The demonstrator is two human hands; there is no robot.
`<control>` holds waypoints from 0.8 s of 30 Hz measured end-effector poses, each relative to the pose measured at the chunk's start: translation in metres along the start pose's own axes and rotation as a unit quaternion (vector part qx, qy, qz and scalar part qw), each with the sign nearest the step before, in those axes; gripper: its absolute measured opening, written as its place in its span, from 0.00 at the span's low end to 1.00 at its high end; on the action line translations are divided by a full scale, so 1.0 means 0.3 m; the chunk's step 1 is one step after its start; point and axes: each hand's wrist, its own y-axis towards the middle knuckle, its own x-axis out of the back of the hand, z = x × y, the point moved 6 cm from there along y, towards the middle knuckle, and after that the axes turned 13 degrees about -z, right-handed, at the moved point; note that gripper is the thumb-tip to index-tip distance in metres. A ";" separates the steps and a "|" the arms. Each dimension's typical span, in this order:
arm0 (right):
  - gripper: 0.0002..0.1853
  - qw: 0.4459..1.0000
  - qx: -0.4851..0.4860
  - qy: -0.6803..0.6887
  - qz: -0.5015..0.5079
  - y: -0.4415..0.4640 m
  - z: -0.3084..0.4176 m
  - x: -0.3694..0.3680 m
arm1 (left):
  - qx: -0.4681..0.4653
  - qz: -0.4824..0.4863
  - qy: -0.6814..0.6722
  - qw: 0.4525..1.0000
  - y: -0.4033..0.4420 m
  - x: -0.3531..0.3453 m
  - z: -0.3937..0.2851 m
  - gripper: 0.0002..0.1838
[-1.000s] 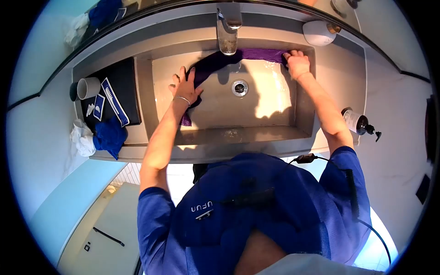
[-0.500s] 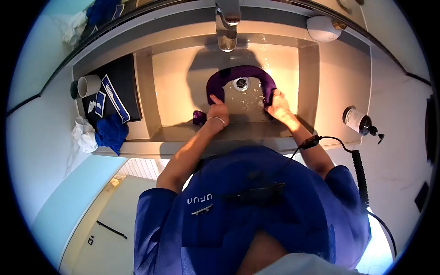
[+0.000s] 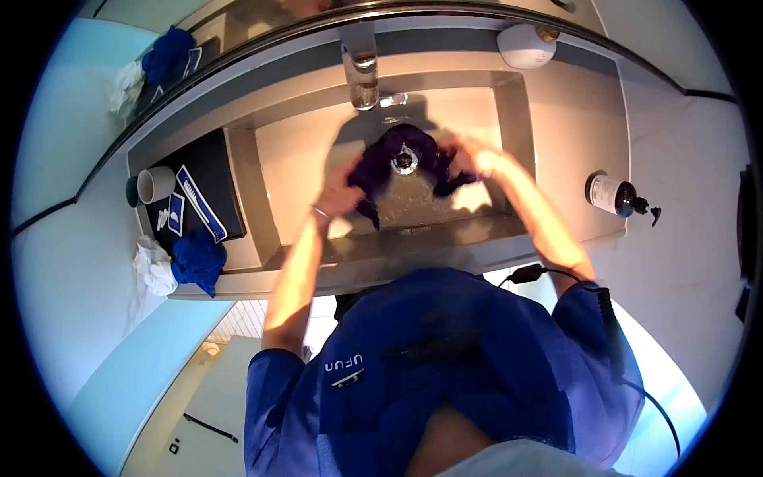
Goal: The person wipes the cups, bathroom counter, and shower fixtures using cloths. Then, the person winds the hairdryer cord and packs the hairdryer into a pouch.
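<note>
A dark purple cloth [image 3: 409,139] lies bunched in an arch around the drain [image 3: 404,162] in the sink basin [image 3: 302,159]. My left hand [image 3: 342,195] is at the cloth's left end, its fingers smeared by motion. At the right end, my right hand [image 3: 473,157] touches the cloth, also blurred, so its grip cannot be made out. The faucet [image 3: 362,75] stands just behind the cloth.
On the left, a black tray [image 3: 214,171] holds a cup [image 3: 156,184] and blue-and-white packets [image 3: 199,203]. Blue cloth [image 3: 199,261] and white cloth [image 3: 154,266] lie by it. A pump bottle [image 3: 610,193] is at right, a white rounded object [image 3: 526,48] behind.
The cloth, first stretched along the basin's back and left, was drawn into an arch and is now more bunched around the drain. Both hands came inward, then moved slightly apart.
</note>
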 end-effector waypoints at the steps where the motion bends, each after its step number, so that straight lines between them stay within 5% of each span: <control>1: 0.23 0.999 0.016 -0.004 0.036 0.034 0.016 0.097 | -0.126 -0.058 0.050 0.989 0.034 0.104 -0.052 0.34; 2: 0.24 0.997 0.033 -0.008 0.072 0.071 0.031 0.170 | -0.178 -0.080 0.127 0.973 0.066 0.181 -0.124 0.32; 4: 0.27 0.939 0.000 -0.324 -0.114 0.150 0.016 0.318 | -0.166 -0.168 0.291 0.927 0.148 0.313 -0.159 0.33; 6: 0.29 0.887 0.010 -0.438 -0.147 0.173 -0.006 0.286 | -0.032 -0.205 0.415 0.886 0.187 0.347 -0.201 0.37; 8: 0.34 0.798 0.034 -0.581 -0.156 0.224 -0.094 0.214 | -0.125 -0.198 0.476 0.848 0.271 0.363 -0.027 0.41; 11: 0.34 0.827 0.032 -0.534 -0.173 0.168 -0.136 0.178 | -0.011 -0.127 0.637 0.761 0.258 0.345 0.087 0.45; 18: 0.47 0.910 -0.084 -0.400 -0.076 -0.080 -0.283 0.013 | 0.152 -0.005 0.562 0.813 0.026 0.166 0.336 0.54; 21: 0.54 0.935 -0.095 -0.336 -0.060 -0.171 -0.252 -0.045 | 0.215 0.062 0.507 0.832 -0.134 -0.025 0.254 0.67; 24: 0.60 0.972 -0.098 -0.205 -0.063 -0.207 -0.333 -0.182 | 0.152 0.171 0.506 0.832 -0.167 -0.178 0.171 0.62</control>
